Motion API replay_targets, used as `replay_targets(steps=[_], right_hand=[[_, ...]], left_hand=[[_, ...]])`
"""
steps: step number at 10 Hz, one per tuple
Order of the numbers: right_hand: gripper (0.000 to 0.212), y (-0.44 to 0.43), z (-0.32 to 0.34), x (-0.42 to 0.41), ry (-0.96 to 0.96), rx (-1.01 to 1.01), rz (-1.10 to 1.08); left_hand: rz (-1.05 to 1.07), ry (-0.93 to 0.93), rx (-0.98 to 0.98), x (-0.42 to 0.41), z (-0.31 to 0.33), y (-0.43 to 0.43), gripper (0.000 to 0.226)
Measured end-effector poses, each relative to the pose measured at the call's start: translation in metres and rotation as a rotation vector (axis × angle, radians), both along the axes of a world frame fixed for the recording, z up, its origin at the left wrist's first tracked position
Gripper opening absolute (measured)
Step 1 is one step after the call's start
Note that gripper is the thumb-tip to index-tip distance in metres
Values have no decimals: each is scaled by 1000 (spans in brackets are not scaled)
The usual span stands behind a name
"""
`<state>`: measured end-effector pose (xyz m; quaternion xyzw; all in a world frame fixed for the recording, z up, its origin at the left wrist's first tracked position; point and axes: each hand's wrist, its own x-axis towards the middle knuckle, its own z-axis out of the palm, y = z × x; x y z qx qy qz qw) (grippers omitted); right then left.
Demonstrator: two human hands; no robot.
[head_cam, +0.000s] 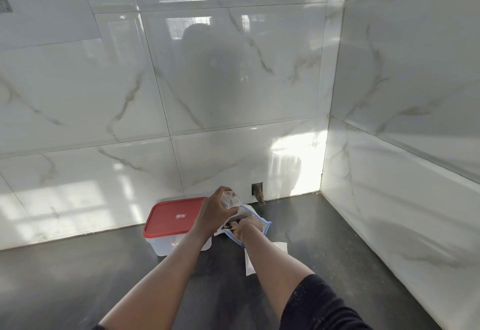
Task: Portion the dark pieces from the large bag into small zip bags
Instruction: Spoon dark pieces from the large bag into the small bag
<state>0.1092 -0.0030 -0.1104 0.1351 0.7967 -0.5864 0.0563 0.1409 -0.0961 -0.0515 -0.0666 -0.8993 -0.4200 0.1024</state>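
Note:
The large clear bag [261, 221] with a blue zip edge lies open on the dark counter [78, 277] near the back wall. Dark pieces [230, 225] show at its mouth. My right hand [246, 229] reaches into that mouth, fingers closed among the pieces; what it grips is partly hidden. My left hand [211, 214] hovers just above and left of the bag, pinching a small clear zip bag [231, 199] that stands up from its fingers.
A clear plastic box with a red lid [171, 216] sits left of the bags, touching my left forearm. Flat white small bags [250, 262] lie under my right forearm. Marble-tiled walls meet in a corner at right; a small hole [257, 190] opens in the back wall.

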Motion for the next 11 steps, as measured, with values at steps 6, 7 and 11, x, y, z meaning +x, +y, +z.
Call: replay_targets(steps=[6, 7, 11], right_hand=[[28, 8, 20, 31, 183, 907, 383], [31, 10, 22, 27, 226, 929, 436], [34, 11, 13, 14, 187, 981, 567]], left_hand=[[3, 25, -16, 3, 2, -2, 41], [-7, 15, 5, 2, 1, 0, 41], [-9, 11, -11, 0, -4, 0, 43]])
